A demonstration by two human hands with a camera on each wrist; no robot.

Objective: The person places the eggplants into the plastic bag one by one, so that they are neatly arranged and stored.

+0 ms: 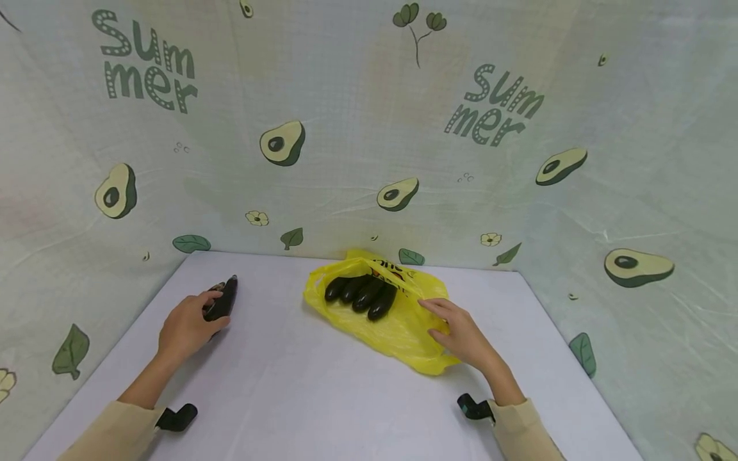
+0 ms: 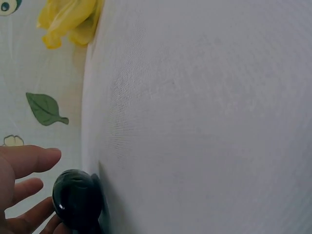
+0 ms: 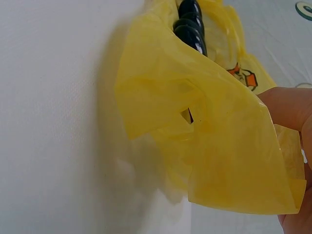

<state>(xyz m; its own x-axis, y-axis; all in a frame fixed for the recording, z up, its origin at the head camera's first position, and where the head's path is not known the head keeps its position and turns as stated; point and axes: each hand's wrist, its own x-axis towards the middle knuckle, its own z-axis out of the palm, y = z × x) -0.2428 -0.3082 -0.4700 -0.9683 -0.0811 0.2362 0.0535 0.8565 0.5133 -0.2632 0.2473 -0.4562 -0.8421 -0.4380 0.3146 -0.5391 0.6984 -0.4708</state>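
Observer: How far along is the work standing?

Operator: From my remote station, I am judging the bagging to be partly done. Four eggplants [image 1: 368, 298] are lying side by side in the mouth of a yellow bag [image 1: 403, 333], which is resting rumpled at the far middle of the desk [image 1: 265, 397], a little to the right. A pair of eggplants [image 1: 226, 302] is lying outside it at the far left, and I am counting those as the part left.

Observer: And what is each grip holding?

Operator: The left grip [image 1: 190, 323] is arching over the outlying pair: its fingers are touching the left side while the thumb is standing apart on the right, so I am seeing it part-open, not closed around anything. The right grip [image 1: 461, 333] is resting against the bag's right side, finger and thumb standing apart; film is covering some of it in the right wrist view.

Observer: How are the eggplants looking?

Operator: All are appearing near-black, glossy and elongated. The four are turning rounded ends toward the near left; the pair is pointing a stem toward the far side. The bag is showing thin, creased film with dark print.
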